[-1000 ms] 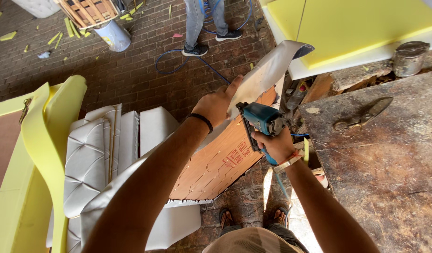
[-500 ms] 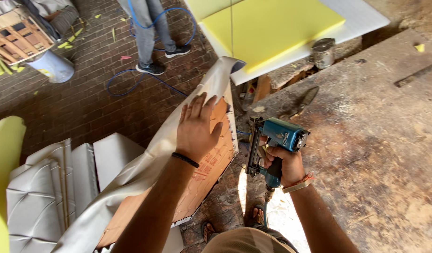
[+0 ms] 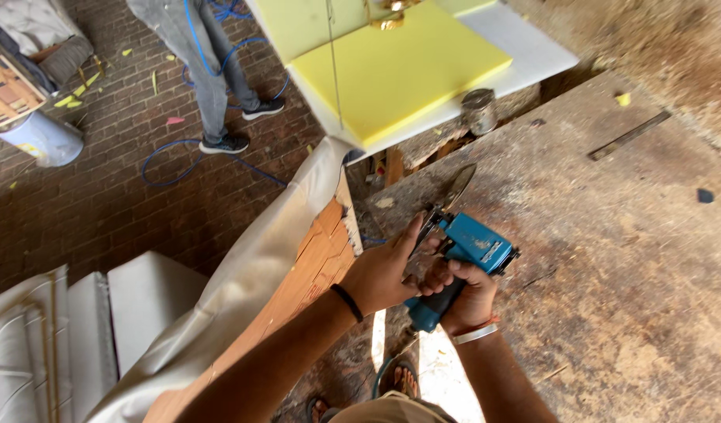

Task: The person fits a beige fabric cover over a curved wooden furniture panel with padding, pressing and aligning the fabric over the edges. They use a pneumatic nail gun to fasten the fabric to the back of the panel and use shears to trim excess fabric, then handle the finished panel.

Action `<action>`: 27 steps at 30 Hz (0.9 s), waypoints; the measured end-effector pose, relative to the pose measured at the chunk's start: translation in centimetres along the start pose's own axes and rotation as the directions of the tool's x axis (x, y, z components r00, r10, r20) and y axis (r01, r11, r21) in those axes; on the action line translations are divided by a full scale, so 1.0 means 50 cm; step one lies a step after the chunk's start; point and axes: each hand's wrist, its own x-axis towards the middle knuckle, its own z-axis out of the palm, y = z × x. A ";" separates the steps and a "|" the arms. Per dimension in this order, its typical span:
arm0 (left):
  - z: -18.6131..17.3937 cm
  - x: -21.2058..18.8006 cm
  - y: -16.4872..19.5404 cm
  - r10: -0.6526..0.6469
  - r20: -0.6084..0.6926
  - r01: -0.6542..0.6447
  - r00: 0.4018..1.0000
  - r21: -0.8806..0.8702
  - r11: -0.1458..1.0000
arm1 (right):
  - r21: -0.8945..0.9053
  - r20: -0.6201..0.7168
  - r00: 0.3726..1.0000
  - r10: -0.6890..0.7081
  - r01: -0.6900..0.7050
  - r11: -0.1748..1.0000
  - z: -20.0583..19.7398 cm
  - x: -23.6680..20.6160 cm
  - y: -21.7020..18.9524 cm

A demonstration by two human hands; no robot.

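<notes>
Right now both hands are clamped on the blue staple gun (image 3: 470, 254), my left hand (image 3: 388, 274) at its nose, my right hand (image 3: 466, 294) on the grip. I judge a misfire could catch those fingers, and the unheld grey fabric (image 3: 251, 274) at nine o'clock could slide off the wooden panel (image 3: 313, 262).

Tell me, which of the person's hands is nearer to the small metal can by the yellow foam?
Right, narrowly. The right hand grips the blue staple gun, below the metal can. The left hand touches the gun's nose, slightly further left.
</notes>
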 end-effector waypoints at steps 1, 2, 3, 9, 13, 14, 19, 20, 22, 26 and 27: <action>-0.008 0.010 0.001 -0.070 0.072 0.071 0.995 -0.009 0.997 | 0.025 0.004 1.000 -0.018 0.018 1.000 0.004 0.004 -0.003; -0.015 0.021 0.002 -0.067 0.083 0.060 0.994 0.082 0.995 | 0.051 0.010 0.999 -0.035 0.034 0.998 0.007 0.009 -0.008; -0.023 0.030 0.001 -0.068 0.089 0.052 0.994 0.175 0.983 | 0.093 0.018 0.997 -0.071 0.069 0.993 0.009 0.017 -0.014; -0.081 0.068 -0.023 -0.092 0.118 0.085 0.989 0.069 0.994 | 0.264 0.088 0.979 -0.185 0.156 0.952 0.003 0.081 -0.062; -0.102 0.074 -0.009 -0.347 0.242 0.360 0.906 -0.009 0.933 | 0.288 0.143 0.971 -0.191 0.144 0.947 -0.004 0.115 -0.078; -0.111 0.079 -0.009 -0.309 0.236 0.323 0.921 -0.023 0.946 | 0.298 0.164 0.968 -0.192 0.137 0.945 -0.005 0.123 -0.080; -0.177 0.080 -0.032 -0.172 0.211 0.208 0.962 -0.160 0.965 | 0.398 0.257 0.924 -0.283 0.166 0.902 -0.001 0.179 -0.086; -0.191 0.084 -0.040 -0.159 0.193 0.189 0.968 -0.150 0.970 | 0.427 0.260 0.921 -0.289 0.159 0.890 0.002 0.195 -0.087; -0.219 0.091 -0.057 -0.129 0.159 0.151 0.979 -0.133 0.980 | 0.466 0.288 0.918 -0.274 0.115 0.877 0.012 0.234 -0.084; -0.287 0.114 -0.100 -0.067 0.015 0.068 0.998 -0.042 0.997 | 0.479 0.299 0.905 -0.304 0.133 0.868 0.046 0.318 -0.061; -0.303 0.116 -0.112 -0.035 -0.033 0.034 0.999 -0.029 0.999 | 0.464 0.291 0.906 -0.306 0.146 0.874 0.057 0.337 -0.052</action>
